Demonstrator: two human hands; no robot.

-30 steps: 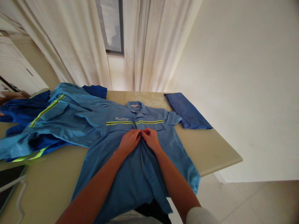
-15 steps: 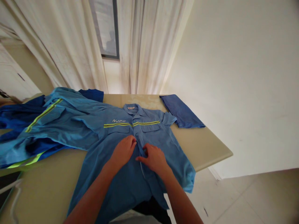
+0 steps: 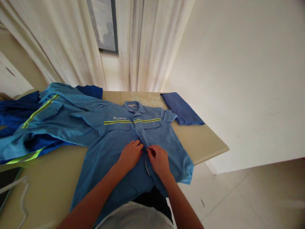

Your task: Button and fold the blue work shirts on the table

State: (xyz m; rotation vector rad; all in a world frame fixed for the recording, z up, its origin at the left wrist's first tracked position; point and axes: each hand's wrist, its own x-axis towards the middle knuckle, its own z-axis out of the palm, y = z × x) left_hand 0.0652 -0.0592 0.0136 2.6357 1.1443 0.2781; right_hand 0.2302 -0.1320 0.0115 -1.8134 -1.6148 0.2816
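A blue short-sleeved work shirt [image 3: 119, 136] lies front up on the table, collar away from me, with a yellow reflective stripe across the chest. Its front is fastened near the chest and parts lower down. My left hand [image 3: 131, 155] is closed at the front edge of the shirt, fingertips pinching cloth beside the placket. Just to its right, my right hand [image 3: 158, 159] pinches the other front edge between thumb and forefinger. Any button between the fingertips is hidden.
More blue work clothes with yellow stripes [image 3: 47, 117] are heaped at the left. A folded blue garment [image 3: 183, 109] lies at the table's [image 3: 205, 140] back right. A white hanger-like frame [image 3: 23, 190] and a dark panel [image 3: 8, 181] are at lower left.
Both hands have moved slightly down the front opening. My right thumb and fingers have closed on the cloth edge, and the hands are closer together. The camera view has shifted a little.
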